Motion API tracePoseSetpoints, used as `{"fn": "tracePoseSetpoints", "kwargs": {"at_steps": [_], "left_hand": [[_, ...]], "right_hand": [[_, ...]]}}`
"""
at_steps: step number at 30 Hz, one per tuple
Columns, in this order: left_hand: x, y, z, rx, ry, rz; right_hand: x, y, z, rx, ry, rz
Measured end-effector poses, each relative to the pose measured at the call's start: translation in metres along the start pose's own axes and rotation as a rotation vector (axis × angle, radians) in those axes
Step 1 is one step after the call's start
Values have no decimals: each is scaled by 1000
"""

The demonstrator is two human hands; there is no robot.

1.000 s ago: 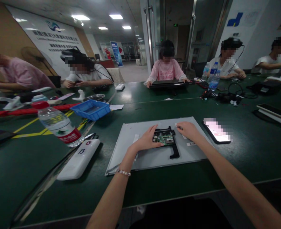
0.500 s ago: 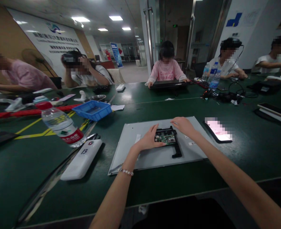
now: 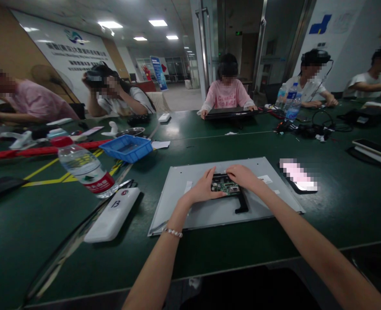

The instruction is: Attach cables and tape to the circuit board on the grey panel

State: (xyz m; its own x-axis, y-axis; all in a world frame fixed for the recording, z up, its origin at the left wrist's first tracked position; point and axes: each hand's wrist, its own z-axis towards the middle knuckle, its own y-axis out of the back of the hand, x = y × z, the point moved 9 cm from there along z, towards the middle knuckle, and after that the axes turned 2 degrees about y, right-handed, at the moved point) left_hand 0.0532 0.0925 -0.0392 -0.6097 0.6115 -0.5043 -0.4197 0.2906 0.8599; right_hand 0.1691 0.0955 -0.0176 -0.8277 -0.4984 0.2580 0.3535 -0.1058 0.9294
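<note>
A flat grey-white panel (image 3: 206, 209) lies on the green table, and on it rests a black plastic bracket (image 3: 242, 203) with a green circuit board (image 3: 223, 187) in it. My left hand (image 3: 202, 187) grips the bracket's left side, with the thumb along the near edge and the fingers over the far edge. At the bracket's far right corner is my right hand (image 3: 241, 176), its fingers bent and pressed together. Whatever the right fingertips hold, if anything, is hidden.
Right of the panel lies a lit phone (image 3: 298, 175). On the left are a white device marked 13 (image 3: 113, 215), a water bottle (image 3: 85, 168) and a blue tray (image 3: 126, 148). Across the table a person (image 3: 227, 92) holds a dark panel; other people sit on both sides.
My right hand has moved left and slightly nearer, onto the bracket's far right corner. My left hand stays on the bracket's left side.
</note>
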Motion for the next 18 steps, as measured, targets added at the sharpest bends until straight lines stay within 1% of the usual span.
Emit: {"fn": "tracePoseSetpoints", "kwargs": {"at_steps": [5, 7, 13, 18], "left_hand": [[-1, 1, -1, -8, -9, -17], [-1, 1, 0, -14, -5, -20], [-4, 2, 0, -23, -13, -19], [-4, 3, 0, -26, -8, -14]], "right_hand": [[-8, 1, -4, -54, 16, 117], [-12, 1, -5, -70, 7, 133], [-15, 0, -5, -85, -50, 32], [-10, 3, -8, -125, -24, 6]]}}
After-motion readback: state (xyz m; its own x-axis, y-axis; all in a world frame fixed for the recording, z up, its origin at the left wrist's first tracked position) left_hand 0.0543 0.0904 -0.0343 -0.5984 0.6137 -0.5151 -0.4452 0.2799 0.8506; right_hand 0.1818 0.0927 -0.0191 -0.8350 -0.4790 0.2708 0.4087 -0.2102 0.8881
